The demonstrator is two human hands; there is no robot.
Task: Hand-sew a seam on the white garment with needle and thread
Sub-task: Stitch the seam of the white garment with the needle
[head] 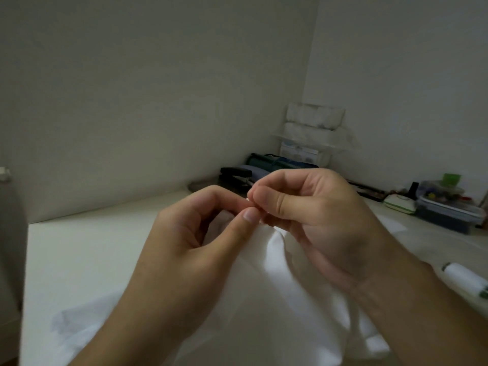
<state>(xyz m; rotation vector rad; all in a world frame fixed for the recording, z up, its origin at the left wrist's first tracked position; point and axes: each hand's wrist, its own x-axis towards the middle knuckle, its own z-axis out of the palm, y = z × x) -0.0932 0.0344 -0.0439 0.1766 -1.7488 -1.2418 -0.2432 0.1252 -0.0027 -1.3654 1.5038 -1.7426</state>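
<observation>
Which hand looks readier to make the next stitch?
Probably the right hand: its thumb and forefinger pinch at the raised fold of the white cloth garment, while the left hand grips that fold steady. The needle itself isn't discernible.

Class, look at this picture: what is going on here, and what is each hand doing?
A person is hand-sewing at a table. The left hand pinches a raised fold of the white garment between thumb and forefinger. The right hand pinches at the same spot, fingertips meeting the left; the needle is too small to make out. The rest of the garment lies on the table. A spool of white thread lies to the right.
</observation>
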